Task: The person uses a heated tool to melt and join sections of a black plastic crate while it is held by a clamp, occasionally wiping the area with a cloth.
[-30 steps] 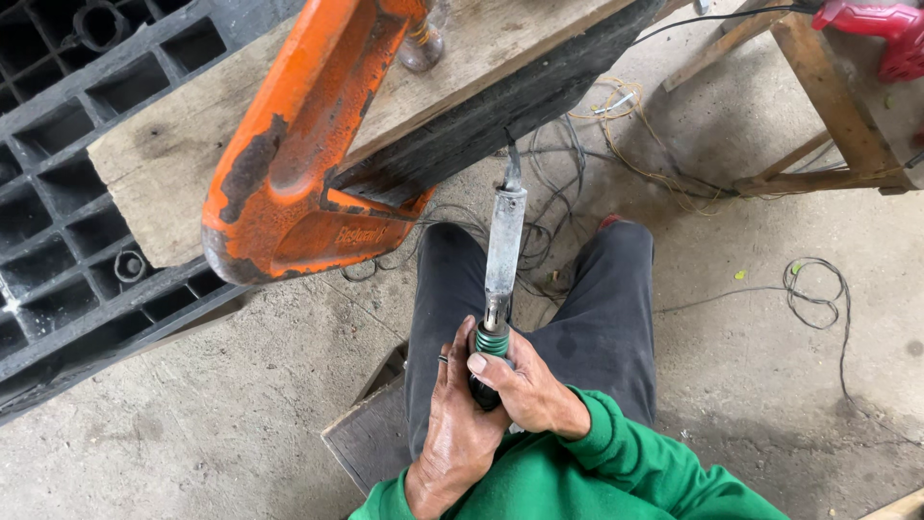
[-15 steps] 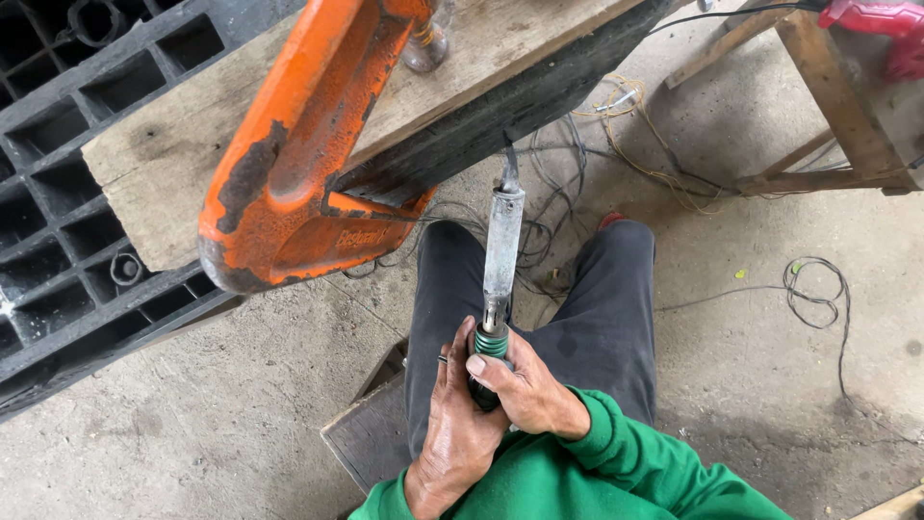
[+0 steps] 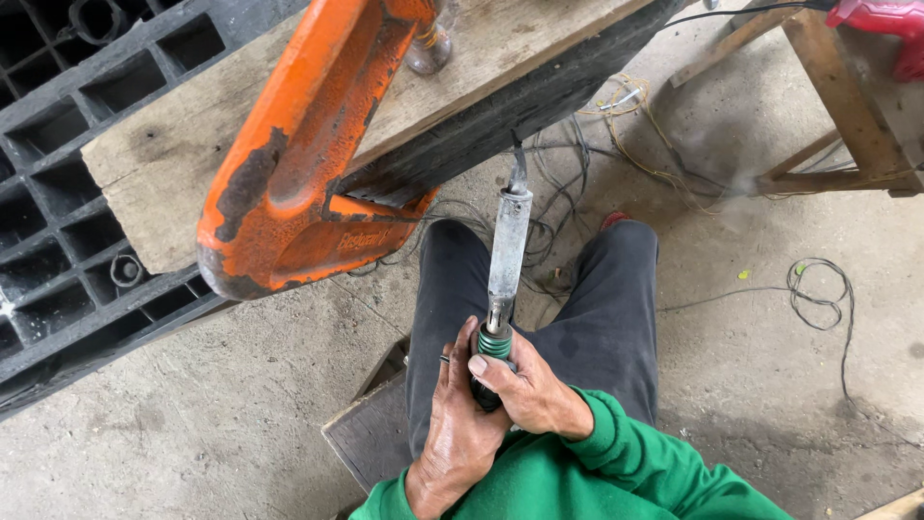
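Note:
Both my hands grip the dark handle of a soldering iron (image 3: 507,246) with a green collar and a long grey metal barrel. My left hand (image 3: 457,424) wraps the handle from below and the left. My right hand (image 3: 534,390) closes over it from the right, thumb by the green collar. The barrel points up and away from me, and its tip reaches the dark underside edge of a thick wooden plank (image 3: 500,48). A large, rusty orange cast-metal clamp (image 3: 308,173) hooks over that plank, left of the tip. My legs in dark trousers are below the iron.
A black plastic pallet (image 3: 58,221) fills the left. Tangled wires (image 3: 577,164) lie under the plank, and a loose cable (image 3: 818,289) curls on the concrete at right. A wooden frame (image 3: 847,116) carries a red tool (image 3: 881,19). A wooden block (image 3: 371,433) sits under me.
Almost nothing moved. Both hands keep the same grip on the soldering iron, and only the view shifts slightly.

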